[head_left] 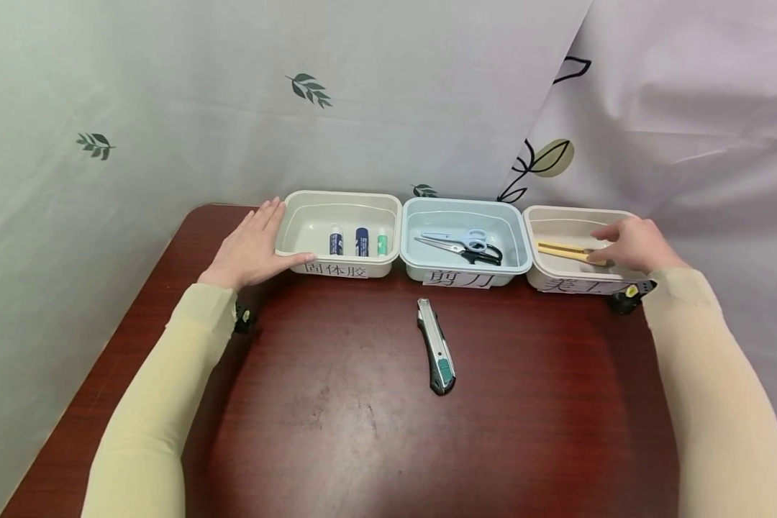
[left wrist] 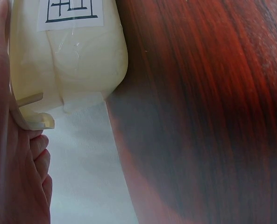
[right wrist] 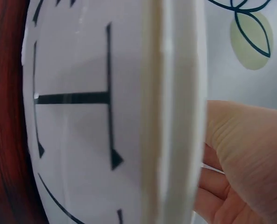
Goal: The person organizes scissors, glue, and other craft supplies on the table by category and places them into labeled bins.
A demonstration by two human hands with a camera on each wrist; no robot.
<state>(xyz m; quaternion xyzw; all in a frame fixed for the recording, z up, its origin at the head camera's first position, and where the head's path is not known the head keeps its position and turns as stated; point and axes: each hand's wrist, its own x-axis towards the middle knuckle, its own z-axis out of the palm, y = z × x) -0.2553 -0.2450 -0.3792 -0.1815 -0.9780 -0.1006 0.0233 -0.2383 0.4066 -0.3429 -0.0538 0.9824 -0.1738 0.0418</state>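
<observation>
- The left cream plastic bin, holding three glue sticks, is steadied by the left hand: fingers straight along its side, thumb on the front rim.
- Inside the right cream plastic bin, the right hand is lowered, loosely curled fingers touching a yellow-handled knife; a grip cannot be confirmed.
- The silver utility knife with green slider lies apart on the dark red wooden table; it is best grasped mid-body.

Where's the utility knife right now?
In the head view, the utility knife lies on the bare table, centre, just in front of the blue bin holding scissors, untouched by either hand.
</observation>
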